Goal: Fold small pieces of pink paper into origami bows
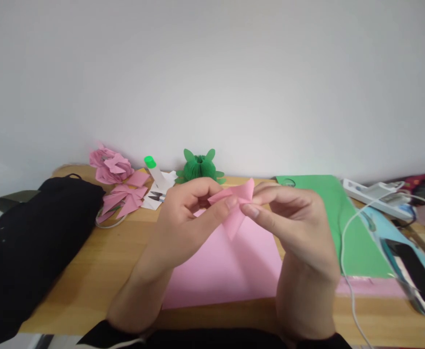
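Observation:
Between my two hands is a small folded piece of pink paper, held up over the table with one corner pointing up and another pointing down. My left hand pinches its left side, thumb lying across the front. On the other side, the thumb and forefinger of my right hand grip the right edge near the middle. Below lies a flat sheet of pink paper, partly covered by my hands and wrists.
Folded pink paper flowers, a green-capped glue stick and small scissors lie back left. A green paper figure stands by the wall. Rightward are green sheets, a white cable, a power strip and a phone. Black cloth covers the left.

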A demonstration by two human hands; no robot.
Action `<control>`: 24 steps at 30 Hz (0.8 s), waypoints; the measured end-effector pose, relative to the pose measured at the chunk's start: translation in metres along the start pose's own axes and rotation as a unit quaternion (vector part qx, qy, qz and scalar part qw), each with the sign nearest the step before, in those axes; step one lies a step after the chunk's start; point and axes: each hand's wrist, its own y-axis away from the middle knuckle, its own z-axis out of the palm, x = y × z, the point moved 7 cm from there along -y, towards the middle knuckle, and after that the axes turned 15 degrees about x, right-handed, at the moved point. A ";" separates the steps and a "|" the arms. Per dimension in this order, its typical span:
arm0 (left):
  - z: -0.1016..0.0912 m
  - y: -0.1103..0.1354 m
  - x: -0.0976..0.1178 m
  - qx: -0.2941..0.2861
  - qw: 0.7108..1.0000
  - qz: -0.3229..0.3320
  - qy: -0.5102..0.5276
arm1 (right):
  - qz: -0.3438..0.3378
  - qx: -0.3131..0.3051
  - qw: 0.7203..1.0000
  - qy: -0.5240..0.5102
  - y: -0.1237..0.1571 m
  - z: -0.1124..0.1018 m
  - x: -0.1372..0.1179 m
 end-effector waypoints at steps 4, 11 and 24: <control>-0.003 0.001 0.001 0.031 0.999 0.012 0.003 | 0.008 0.026 0.999 -0.031 0.000 -0.003 0.004; -0.001 0.003 0.006 0.042 0.999 0.030 -0.008 | -0.035 0.109 0.993 -0.025 0.003 -0.012 -0.001; -0.009 0.004 -0.006 0.124 0.992 0.013 0.020 | -0.139 0.194 0.970 0.054 0.011 -0.018 -0.019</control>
